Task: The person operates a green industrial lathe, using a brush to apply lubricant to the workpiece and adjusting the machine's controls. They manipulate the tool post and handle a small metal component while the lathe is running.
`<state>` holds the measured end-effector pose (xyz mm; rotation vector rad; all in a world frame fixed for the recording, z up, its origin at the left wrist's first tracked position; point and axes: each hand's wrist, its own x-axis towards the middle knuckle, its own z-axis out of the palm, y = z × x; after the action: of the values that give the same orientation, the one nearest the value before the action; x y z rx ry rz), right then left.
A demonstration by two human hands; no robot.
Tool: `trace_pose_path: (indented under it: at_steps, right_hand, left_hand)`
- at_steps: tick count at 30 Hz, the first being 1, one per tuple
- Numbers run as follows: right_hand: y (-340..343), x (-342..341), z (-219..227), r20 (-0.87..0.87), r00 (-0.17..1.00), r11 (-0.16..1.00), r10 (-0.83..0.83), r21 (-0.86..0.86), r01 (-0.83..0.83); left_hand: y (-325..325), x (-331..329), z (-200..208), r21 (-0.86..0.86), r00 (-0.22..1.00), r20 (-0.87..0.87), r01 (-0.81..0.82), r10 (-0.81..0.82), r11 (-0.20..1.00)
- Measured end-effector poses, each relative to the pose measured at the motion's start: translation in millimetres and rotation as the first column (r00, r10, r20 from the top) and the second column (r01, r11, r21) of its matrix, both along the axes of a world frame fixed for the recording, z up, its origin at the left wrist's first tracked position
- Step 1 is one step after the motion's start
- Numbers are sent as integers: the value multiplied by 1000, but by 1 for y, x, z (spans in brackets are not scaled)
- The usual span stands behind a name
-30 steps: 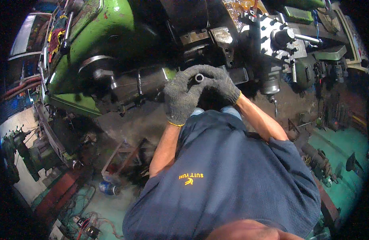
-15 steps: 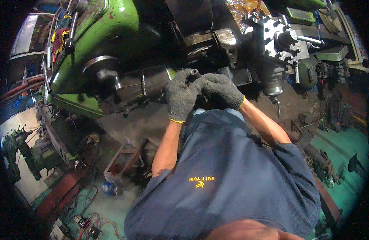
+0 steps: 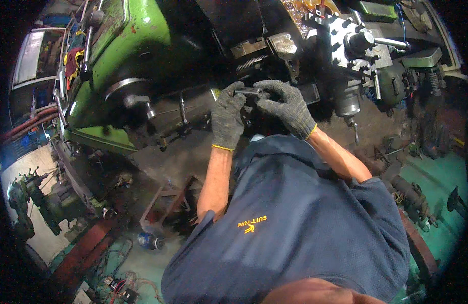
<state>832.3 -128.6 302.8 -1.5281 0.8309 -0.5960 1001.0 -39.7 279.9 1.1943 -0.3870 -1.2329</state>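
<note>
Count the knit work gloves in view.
2: left-hand glove at the metal tube's left end, right-hand glove at its right end. Dark areas may hide others.

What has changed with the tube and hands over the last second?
The tube has turned from end-on to the camera to side-on, lying crosswise. The left hand and right hand have drawn slightly apart, the tube still held. The green machine stayed put.
</note>
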Motion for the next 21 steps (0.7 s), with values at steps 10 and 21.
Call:
trace_pose_path:
  at_steps: [10, 21]
  right_hand:
    - [5, 2, 8, 72, 997, 996, -25, 92, 18]
    - [2, -9, -6, 11, 1000, 997, -29, 67, 28]
  left_hand:
    - [3, -11, -2, -68, 980, 83, 188, -182, 980]
    - [0, -15, 5, 85, 1000, 30, -10, 7, 996]
